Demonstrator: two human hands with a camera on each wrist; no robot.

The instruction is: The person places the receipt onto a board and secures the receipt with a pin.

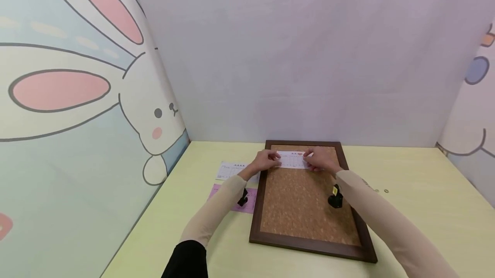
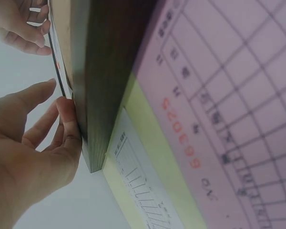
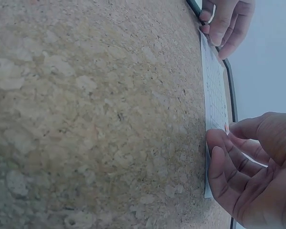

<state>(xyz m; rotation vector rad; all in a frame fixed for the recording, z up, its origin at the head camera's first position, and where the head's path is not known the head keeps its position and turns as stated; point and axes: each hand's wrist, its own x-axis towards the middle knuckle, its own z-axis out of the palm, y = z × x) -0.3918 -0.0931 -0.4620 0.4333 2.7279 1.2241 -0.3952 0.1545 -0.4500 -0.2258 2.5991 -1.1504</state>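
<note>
A white printed form (image 1: 291, 160) with a grid and red heading marks lies across the upper part of a dark-framed cork board (image 1: 297, 209). At the form's left end, my left hand (image 1: 267, 160) grips the paper with bent fingers near the frame. My right hand (image 1: 322, 159) pinches the opposite end between thumb and fingers. In the right wrist view, a small red spot shows by that hand's thumb (image 3: 248, 129); whether it is print or a separate thing I cannot tell. The fingers hide both ends of the form.
Left of the board, another white form (image 1: 228, 170) and a pink form (image 1: 249, 200) lie on the pale yellow table (image 1: 154, 235), partly under my left arm. Small rings or discs (image 1: 386, 191) lie to the board's right. A pale curtain (image 1: 309, 76) hangs behind.
</note>
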